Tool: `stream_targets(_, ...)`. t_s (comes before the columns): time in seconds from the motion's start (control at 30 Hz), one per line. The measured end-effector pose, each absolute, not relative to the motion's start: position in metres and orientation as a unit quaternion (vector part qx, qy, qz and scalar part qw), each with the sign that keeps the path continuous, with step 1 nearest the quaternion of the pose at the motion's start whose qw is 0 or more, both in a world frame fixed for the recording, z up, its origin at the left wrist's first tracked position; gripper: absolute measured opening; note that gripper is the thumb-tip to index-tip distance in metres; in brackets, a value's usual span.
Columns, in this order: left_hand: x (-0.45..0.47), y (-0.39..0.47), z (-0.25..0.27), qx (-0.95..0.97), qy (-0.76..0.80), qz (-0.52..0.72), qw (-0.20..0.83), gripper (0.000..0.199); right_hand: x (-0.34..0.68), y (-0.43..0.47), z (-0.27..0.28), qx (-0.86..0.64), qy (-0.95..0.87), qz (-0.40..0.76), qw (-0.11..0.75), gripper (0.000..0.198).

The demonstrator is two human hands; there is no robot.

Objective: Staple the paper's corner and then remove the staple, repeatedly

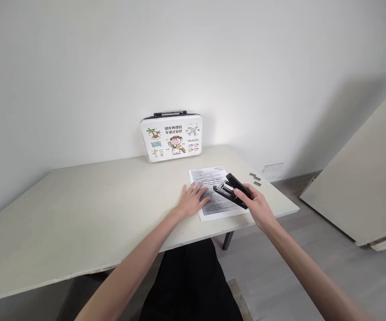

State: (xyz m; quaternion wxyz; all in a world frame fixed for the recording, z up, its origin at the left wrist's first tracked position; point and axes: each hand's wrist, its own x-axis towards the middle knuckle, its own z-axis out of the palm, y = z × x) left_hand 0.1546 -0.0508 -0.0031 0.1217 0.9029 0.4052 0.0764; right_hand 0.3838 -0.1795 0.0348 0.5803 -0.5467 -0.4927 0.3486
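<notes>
My left hand (193,199) lies flat with its fingers spread across the left edge of a printed sheet of paper (214,178) on the table. Whether there is more than one sheet I cannot tell. Held above the paper's right side is a black stapler (236,183), with my right hand (257,206) wrapped round its rear end. The stapler's jaws are parted and point to the left, and a metal part shows between them. Several small grey staple strips (255,178) rest on the table just beyond my right hand.
A white case (176,151) with cartoon pictures and a black handle stands upright against the wall. The pale table (79,214) ends at a right corner near my right forearm. To the right, a large pale panel (356,178) stands on the grey floor.
</notes>
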Motion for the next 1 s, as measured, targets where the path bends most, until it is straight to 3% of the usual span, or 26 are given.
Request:
stream_targets(0.2, 0.15, -0.051, -0.01, 0.905, 0.369, 0.173, 0.124, 0.062, 0.382, -0.191, 0.048, -0.505, -0.49, 0.404, 0.585, 0.046)
stream_targets(0.43, 0.048, -0.099, 0.003, 0.926, 0.343, 0.137, 0.082, 0.053, 0.365, -0.217, 0.067, -0.463, -0.533, 0.437, 0.558, 0.048)
stream_targets(0.73, -0.002, -0.132, 0.016, 0.913, 0.379, 0.127, 0.086, 0.051, 0.35, -0.227, 0.076, -0.443, -0.541, 0.468, 0.54, 0.046)
stream_targets(1.0, -0.062, -0.133, 0.021, 0.886, 0.438, 0.133, 0.075, 0.052, 0.323, -0.219, 0.091, -0.48, -0.578, 0.418, 0.511, 0.034)
